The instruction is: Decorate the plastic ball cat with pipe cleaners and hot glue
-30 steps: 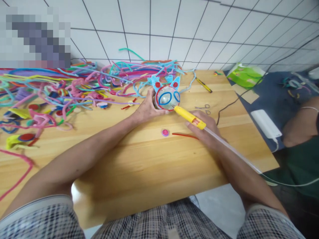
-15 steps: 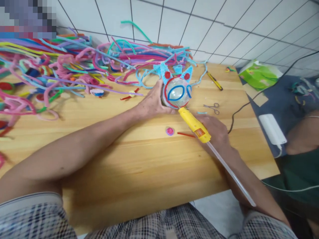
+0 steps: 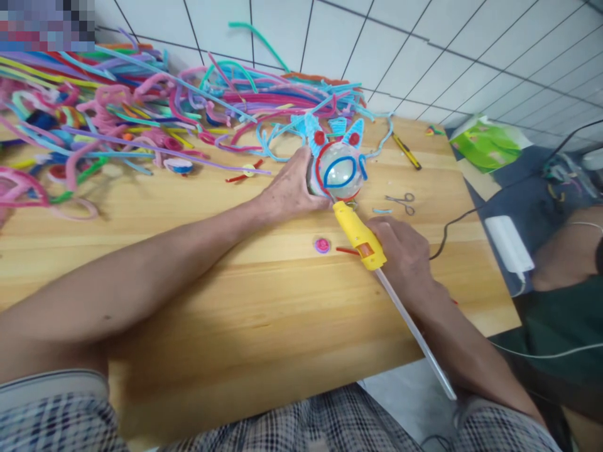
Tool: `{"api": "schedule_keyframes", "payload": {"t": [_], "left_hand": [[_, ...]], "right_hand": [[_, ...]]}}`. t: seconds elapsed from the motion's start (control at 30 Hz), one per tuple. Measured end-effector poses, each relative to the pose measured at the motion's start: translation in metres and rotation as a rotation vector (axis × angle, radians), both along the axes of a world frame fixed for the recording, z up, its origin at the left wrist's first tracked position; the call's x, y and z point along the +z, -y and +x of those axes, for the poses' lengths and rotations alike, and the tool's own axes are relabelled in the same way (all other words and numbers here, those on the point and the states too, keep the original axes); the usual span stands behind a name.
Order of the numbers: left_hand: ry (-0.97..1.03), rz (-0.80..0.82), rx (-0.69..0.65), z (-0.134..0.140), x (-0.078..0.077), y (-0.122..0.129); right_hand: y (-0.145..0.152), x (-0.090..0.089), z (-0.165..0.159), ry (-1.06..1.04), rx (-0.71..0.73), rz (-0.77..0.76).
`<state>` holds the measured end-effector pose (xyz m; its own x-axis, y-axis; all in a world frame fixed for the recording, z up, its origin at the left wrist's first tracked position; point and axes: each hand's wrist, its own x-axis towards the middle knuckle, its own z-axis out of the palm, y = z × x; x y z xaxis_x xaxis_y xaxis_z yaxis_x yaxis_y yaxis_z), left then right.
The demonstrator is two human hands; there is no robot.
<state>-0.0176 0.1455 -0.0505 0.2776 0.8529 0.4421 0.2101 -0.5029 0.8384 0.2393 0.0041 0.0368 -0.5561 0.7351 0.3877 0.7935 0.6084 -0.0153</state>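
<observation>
My left hand [image 3: 298,182] is closed round the left side of a round craft figure [image 3: 351,166] with a clear dome front, a red rim, blue pipe-cleaner loops and light-blue ears with red dots. In my right hand [image 3: 400,248] is a yellow hot glue gun [image 3: 358,235], a long clear glue stick jutting from its back end. The gun's nozzle meets the lower left rim of the figure; whether it touches is too small to tell. Just below lie a small pink-and-purple coil [image 3: 322,245] and a red pipe-cleaner piece [image 3: 346,250].
Pipe cleaners [image 3: 155,119] in many colours heap along the back and left of the wooden table [image 3: 226,351]. Small scissors [image 3: 401,203] and a yellow utility knife [image 3: 406,150] lie at right. A black cord runs rightward past a white power box [image 3: 509,242]. Another person's arm [image 3: 568,251] is at far right.
The craft figure has turned slightly in my left hand, its blue loops shifting right. The glue gun has swung steeper, its nozzle moving a little left along the rim.
</observation>
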Motion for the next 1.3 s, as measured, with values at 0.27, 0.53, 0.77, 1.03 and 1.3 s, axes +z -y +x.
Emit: {"api": "schedule_keyframes", "payload": {"t": [0.27,0.53,0.77,1.03,1.3], "left_hand": [[0.013,-0.03,-0.055,-0.0074,0.0036,0.003],[-0.016,0.013,-0.08,-0.0082,0.006,0.0034],[-0.051,0.114,-0.056,-0.0063,0.0006,0.0009],[-0.048,0.134,-0.039,-0.0052,0.003,0.0022],[-0.05,0.124,-0.05,-0.006,0.0031,0.0025]], "right_hand": [[0.0021,0.0027,-0.0033,0.064,-0.033,0.004],[0.004,-0.0024,-0.0027,0.083,-0.066,-0.034],[0.0037,-0.0007,-0.0077,0.146,-0.063,0.038],[0.0038,-0.0008,-0.0077,0.166,-0.073,0.014],[0.0027,0.0002,-0.01,0.185,-0.081,0.016]]}}
